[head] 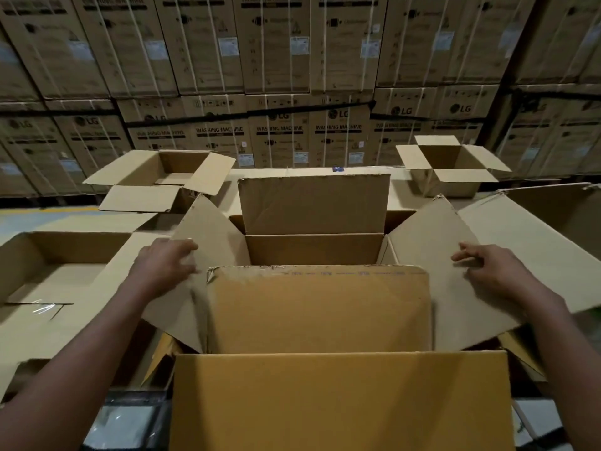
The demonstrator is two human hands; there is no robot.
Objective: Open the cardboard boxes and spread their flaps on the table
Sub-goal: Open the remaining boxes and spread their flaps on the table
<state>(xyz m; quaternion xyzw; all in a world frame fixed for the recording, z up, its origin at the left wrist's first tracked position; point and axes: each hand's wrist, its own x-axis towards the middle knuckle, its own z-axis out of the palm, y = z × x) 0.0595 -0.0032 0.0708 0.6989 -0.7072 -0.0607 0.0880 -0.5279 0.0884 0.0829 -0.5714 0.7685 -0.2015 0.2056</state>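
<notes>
Fingers [187, 247] of the left hand [166, 265] curl over one side flap [214, 229] of a large brown cardboard box [325, 402]; the right hand [487, 268] presses straighter fingers on the opposite flap [429, 242]. Box sits open between them.

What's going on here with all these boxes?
A person is opening the middle cardboard box. The left hand is on its left flap and the right hand presses, fingers straight, on its right flap; both flaps slant outward, not yet flat. The far flap stands upright. Blur hides the left grip. The back-left box and back-right box already sit open.
</notes>
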